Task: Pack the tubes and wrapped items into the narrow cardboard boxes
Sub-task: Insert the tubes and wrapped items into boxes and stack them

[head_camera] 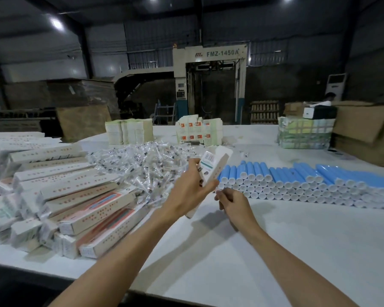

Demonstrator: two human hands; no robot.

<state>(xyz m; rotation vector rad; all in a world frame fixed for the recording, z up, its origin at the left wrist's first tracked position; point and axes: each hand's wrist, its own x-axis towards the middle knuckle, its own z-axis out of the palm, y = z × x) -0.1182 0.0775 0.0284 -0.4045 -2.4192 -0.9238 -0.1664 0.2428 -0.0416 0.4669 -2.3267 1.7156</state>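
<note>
My left hand grips a narrow cardboard box, tilted with its open flap end pointing up and away above the white table. My right hand hovers just below the box's near end with fingers curled; I cannot tell whether it holds anything. Blue tubes with white caps lie stacked in rows to the right. A heap of clear-wrapped items sits behind my left hand. Filled narrow boxes are piled at the left.
Stacks of flat box blanks stand at the table's far side, with a wrapped bundle and big cardboard cartons at the far right. A large machine and a person are in the background.
</note>
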